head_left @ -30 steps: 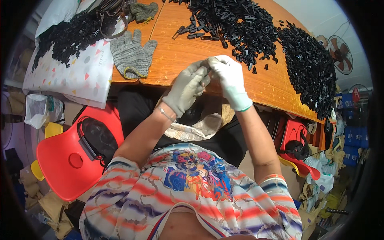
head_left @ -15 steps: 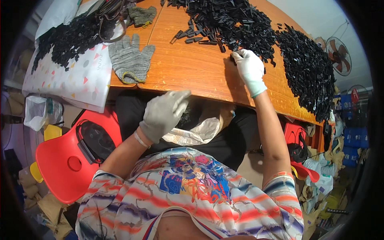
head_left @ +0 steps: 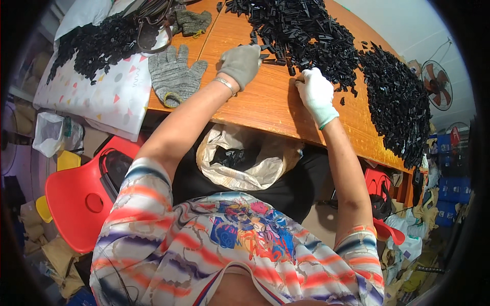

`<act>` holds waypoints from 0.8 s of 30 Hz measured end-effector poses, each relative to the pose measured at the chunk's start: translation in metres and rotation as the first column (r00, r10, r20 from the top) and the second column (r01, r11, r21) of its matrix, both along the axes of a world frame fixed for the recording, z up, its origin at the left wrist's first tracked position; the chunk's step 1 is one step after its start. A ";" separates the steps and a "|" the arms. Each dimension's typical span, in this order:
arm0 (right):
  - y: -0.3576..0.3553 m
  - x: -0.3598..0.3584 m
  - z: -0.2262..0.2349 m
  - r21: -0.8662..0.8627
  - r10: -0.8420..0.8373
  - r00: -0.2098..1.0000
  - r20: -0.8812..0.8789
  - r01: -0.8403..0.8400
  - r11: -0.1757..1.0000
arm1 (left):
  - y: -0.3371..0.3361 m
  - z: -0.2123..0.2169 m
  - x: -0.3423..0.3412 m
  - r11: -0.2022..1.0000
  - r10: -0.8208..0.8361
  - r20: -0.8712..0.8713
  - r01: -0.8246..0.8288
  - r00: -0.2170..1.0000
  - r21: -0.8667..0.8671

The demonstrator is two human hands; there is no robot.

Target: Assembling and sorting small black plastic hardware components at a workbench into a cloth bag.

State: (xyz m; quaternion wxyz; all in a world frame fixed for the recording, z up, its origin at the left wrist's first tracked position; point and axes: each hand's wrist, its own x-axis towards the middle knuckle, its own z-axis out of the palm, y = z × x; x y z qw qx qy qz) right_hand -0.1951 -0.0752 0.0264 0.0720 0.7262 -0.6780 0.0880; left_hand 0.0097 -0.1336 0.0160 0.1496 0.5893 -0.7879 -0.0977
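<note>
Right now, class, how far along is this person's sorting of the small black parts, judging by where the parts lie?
Done: some black parts already lie in the open bag on the person's lap. In hand: the left hand and right hand, both gloved, reach into the edge of the near pile on the wooden table. Left: most of it, with a second big heap to the right untouched.

On the orange wooden table (head_left: 265,109) lay two spare knitted grey gloves (head_left: 174,75), beside three heaps of small black plastic pieces (head_left: 306,30). Below the table stood one red plastic chair (head_left: 81,199) and one crumpled bag (head_left: 245,160).
</note>
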 end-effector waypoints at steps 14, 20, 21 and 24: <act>0.028 0.019 0.010 0.317 -0.221 0.358 0.907 -0.238 0.918 | 0.023 -0.012 0.022 0.984 -0.059 -0.059 0.048 0.996 -0.171; 0.034 0.036 0.015 0.359 -0.240 0.379 0.894 -0.284 0.889 | 0.030 -0.008 0.015 0.967 -0.059 -0.021 0.052 0.998 -0.249; 0.037 0.043 0.023 0.381 -0.285 0.341 0.896 -0.260 0.887 | 0.030 -0.009 0.014 0.961 -0.061 0.017 0.063 0.998 -0.270; 0.037 0.047 0.022 0.392 -0.305 0.334 0.892 -0.232 0.890 | 0.030 -0.013 0.015 0.950 -0.068 0.047 0.079 0.997 -0.301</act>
